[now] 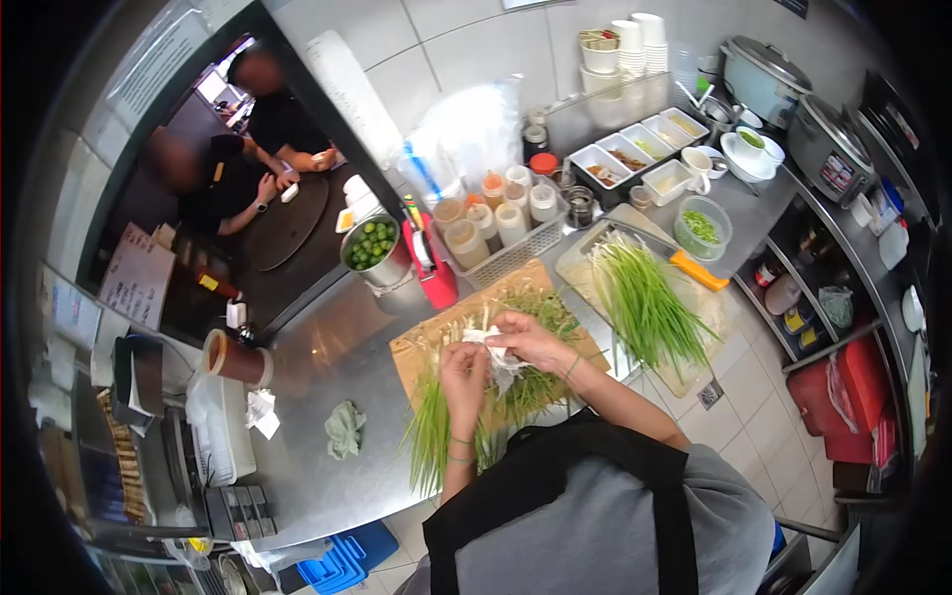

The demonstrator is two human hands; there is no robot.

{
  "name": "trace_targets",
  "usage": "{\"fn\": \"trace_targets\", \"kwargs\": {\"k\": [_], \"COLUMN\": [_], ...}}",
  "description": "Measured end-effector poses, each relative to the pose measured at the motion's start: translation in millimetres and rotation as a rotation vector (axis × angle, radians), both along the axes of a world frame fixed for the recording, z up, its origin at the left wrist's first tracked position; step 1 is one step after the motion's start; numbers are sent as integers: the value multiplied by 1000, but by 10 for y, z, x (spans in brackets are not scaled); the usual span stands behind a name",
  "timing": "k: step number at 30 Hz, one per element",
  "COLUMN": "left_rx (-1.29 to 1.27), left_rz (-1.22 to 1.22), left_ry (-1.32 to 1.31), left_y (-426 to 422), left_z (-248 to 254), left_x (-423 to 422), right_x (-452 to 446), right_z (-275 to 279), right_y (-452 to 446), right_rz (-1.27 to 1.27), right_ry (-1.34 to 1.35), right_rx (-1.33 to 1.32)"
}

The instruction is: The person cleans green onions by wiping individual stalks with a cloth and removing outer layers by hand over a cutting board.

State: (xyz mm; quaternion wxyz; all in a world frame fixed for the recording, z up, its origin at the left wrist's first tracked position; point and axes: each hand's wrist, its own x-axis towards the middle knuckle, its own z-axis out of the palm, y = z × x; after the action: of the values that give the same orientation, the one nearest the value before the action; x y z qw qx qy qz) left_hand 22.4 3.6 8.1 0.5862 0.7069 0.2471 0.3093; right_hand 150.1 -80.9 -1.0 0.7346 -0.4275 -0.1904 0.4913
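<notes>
My left hand [464,375] and my right hand [534,342] are close together over a sheet of brown paper [407,349]. Between their pinched fingers is a crumpled white piece [508,375], paper or thin plastic; I cannot tell which. Beneath them, green onions [428,436] lie on the brown paper, their leaves hanging toward my apron. A heap of thin green trimmings [540,302] spreads beside my right hand. Farther right, a bunch of green onions [650,297] rests on a cutting board [580,263], next to an orange-handled knife [699,270].
Squeeze bottles fill a grey basket [511,248] behind the paper. A pot of limes [377,248] and a red holder [431,273] stand left of it. Chopped green onion sits in a clear tub [702,228]. A crumpled cloth [344,429] lies left. Two people are beyond the window.
</notes>
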Motion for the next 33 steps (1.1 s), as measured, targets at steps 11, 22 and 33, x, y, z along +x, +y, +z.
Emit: {"fn": "trace_targets", "kwargs": {"k": [11,22,33], "left_rx": [133,-211,260], "left_rz": [-51,-96,15], "left_ry": [103,-13,97], "left_y": [-70,44,207], "left_z": [153,126,-68], "left_x": [-139,-302,-113], "right_x": [87,395,-54], "right_z": [50,51,96], "right_y": [64,-27,-3], "right_rz": [-148,-332,14], "right_ry": [-23,-117,27], "right_rx": [-40,-16,9]}}
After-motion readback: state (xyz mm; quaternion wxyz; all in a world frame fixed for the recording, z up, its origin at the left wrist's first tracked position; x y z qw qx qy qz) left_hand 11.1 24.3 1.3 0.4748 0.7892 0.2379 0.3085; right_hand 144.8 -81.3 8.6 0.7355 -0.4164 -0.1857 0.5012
